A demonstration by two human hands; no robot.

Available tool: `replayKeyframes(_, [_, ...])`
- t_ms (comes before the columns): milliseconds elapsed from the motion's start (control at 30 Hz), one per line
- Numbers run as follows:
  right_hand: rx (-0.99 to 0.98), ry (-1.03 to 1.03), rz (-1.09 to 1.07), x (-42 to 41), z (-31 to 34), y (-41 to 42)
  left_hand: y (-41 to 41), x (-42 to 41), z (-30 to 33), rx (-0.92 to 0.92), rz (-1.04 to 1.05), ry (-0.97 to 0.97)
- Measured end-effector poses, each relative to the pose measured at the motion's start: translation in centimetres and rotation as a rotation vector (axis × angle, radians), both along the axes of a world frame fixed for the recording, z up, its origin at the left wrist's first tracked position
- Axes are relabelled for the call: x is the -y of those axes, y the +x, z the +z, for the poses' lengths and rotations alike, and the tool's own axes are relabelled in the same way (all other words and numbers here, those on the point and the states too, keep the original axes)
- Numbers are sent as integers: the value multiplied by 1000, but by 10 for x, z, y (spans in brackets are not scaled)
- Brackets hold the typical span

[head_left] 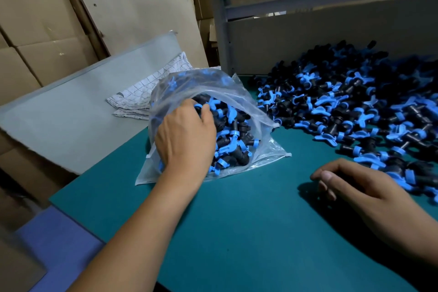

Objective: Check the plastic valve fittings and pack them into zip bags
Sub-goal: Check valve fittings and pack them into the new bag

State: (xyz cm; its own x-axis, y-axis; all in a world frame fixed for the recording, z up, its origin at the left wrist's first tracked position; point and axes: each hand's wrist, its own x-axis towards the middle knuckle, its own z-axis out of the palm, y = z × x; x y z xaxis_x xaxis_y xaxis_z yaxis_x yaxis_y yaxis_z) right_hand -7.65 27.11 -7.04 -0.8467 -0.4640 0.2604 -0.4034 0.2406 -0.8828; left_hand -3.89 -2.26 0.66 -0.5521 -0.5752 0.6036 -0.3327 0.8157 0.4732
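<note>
A teal table (237, 220) carries a wide heap of black-and-blue valve fittings (355, 106) on its right side, with a clear zip bag (213, 92), already holding many fittings, lying to the left of it. The left hand (184, 135) reaches into the bag's mouth, fingers curled, seemingly pinching a blue-handled fitting (201, 108). The right hand (355, 180) rests beside the heap, fingers loosely curled, holding nothing.

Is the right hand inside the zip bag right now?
No, the right hand hangs over the green table beside the loose fittings; the left hand is in the zip bag.
</note>
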Motion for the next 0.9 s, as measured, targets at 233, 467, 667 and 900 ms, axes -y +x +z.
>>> replayKeyframes(233, [23, -8, 35, 0, 5, 3, -16, 9, -7, 58, 103, -197])
replayKeyframes(467, [-22, 10, 26, 2, 7, 4, -7, -1, -17, 45, 51, -264])
replayKeyframes(667, [-206, 74, -136, 0, 10, 6, 12, -19, -19, -8, -22, -178])
replayKeyframes(900, [-558, 219, -700, -33, 17, -14, 30, -61, -24, -74, -270, -164])
